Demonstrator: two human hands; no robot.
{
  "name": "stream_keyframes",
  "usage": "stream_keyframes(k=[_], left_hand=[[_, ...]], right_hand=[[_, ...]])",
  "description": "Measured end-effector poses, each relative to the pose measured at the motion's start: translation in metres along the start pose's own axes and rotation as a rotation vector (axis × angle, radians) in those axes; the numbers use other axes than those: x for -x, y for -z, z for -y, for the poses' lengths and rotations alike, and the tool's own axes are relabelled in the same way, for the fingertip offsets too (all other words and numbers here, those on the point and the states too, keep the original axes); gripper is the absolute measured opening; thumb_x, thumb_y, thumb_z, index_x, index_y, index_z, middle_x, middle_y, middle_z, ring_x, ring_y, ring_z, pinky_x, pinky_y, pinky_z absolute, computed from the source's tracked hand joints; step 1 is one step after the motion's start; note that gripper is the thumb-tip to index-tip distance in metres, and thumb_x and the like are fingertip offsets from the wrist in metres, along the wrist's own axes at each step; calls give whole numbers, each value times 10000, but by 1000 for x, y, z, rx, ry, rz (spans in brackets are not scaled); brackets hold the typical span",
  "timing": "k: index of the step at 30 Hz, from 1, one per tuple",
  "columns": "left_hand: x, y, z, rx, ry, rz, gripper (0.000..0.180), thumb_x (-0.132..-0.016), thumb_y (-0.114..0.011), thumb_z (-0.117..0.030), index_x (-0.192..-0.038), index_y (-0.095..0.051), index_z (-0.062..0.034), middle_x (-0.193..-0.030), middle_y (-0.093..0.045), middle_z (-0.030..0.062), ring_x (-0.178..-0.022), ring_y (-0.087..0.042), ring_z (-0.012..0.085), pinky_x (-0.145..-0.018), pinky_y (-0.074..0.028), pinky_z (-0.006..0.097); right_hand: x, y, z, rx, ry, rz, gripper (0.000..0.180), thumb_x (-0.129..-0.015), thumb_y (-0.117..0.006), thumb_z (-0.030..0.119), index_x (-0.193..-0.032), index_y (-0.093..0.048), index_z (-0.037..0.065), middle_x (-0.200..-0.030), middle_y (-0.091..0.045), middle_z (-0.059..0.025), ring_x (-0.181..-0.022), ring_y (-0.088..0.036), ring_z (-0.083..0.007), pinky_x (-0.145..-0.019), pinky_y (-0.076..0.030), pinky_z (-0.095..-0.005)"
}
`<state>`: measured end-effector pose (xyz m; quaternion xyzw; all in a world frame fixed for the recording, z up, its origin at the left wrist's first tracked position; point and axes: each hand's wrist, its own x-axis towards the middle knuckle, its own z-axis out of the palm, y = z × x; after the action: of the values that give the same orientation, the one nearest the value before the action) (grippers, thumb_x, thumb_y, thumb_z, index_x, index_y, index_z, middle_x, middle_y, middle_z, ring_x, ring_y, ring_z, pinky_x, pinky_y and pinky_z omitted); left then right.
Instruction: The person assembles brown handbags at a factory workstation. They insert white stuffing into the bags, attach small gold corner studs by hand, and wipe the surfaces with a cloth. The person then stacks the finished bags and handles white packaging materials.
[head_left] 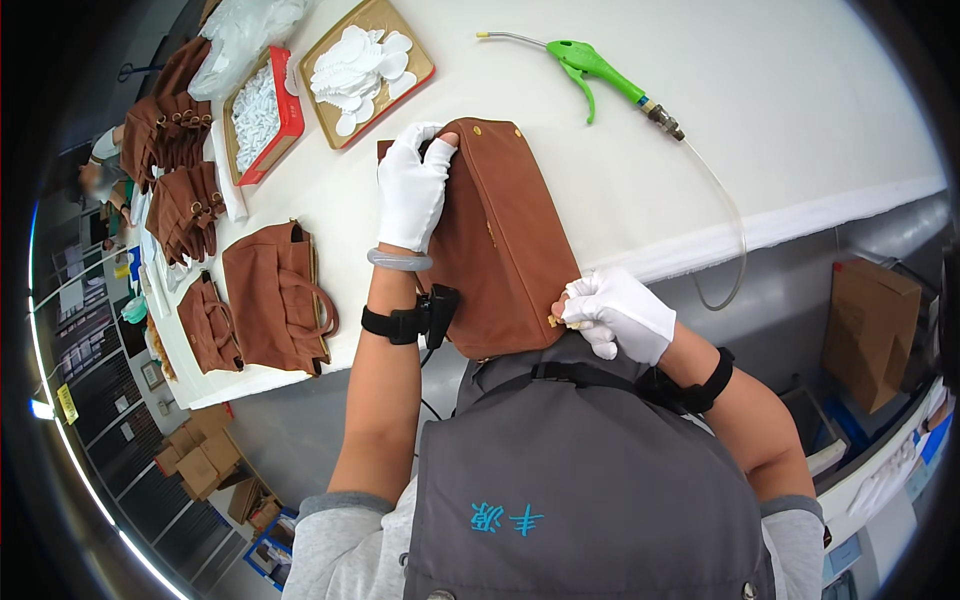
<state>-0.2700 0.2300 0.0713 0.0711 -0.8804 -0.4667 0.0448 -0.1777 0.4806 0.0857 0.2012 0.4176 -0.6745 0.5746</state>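
A brown leather handbag (pixel 500 230) lies across the near edge of the table and against my apron, with small gold studs near its far corners. At its far left corner, my left hand (pixel 412 190) in a white glove is closed on the bag, bare thumb tip pressed to the leather. My right hand (pixel 622 315), gloved the same way with bare fingertips, pinches at the near right corner beside a bit of gold hardware. Whether something small is between those fingertips is too hard to make out. A black strapped device (pixel 437 315) sits on my left wrist.
Two more brown handbags (pixel 272 295) lie to the left, with several bag pieces (pixel 180 200) stacked beyond. Farther back are a tray of white oval pieces (pixel 415 85) and a red box of small white parts (pixel 290 125). A green air gun (pixel 600 70) trails a hose (pixel 735 210).
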Motion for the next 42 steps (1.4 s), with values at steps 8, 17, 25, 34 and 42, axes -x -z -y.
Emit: stream_keyframes(k=[8,17,25,34,42], left_hand=[[1,-1,0,-57,-27,-23,204,-910,-663,-170,-996,-659,16,-850,-690,95,-756,-611,144,-726,-486,284],[4,-4,-4,-61,-36,-19,205,-900,-674,-167,-983,-658,19,-847,-687,100,-756,-618,153,-723,-488,280],[4,-5,-1,-37,-10,-2,215,-897,-679,-171,-997,-657,18,-856,-687,91,-757,-615,146,-725,-488,276],[-8,19,-4,-1,-102,-13,130,-868,-656,-100,-932,-658,13,-794,-643,98,-695,-590,173,-682,-481,294],[41,-30,-185,598,-77,496,186,-866,-673,-15,-1050,-682,15,-983,-688,47,-913,-622,103,-815,-490,248]], right_hand=[[-5,9,-10,-337,-13,19,199,-843,-622,35,-710,-480,77,-726,-541,-29,-438,-380,-58,-370,-337,-250],[2,-10,-2,1,-69,-67,187,-832,-614,59,-679,-509,71,-620,-452,0,-412,-348,-55,-367,-310,-244],[10,3,2,75,-105,47,143,-798,-632,70,-688,-556,21,-601,-475,-18,-410,-388,-77,-372,-359,-251],[67,29,27,132,396,-246,99,-852,-698,108,-840,-648,23,-761,-620,-30,-558,-510,-65,-490,-419,-207],[110,18,87,170,1072,-403,29,-866,-679,18,-862,-652,9,-840,-644,-58,-631,-573,-104,-592,-454,-232]])
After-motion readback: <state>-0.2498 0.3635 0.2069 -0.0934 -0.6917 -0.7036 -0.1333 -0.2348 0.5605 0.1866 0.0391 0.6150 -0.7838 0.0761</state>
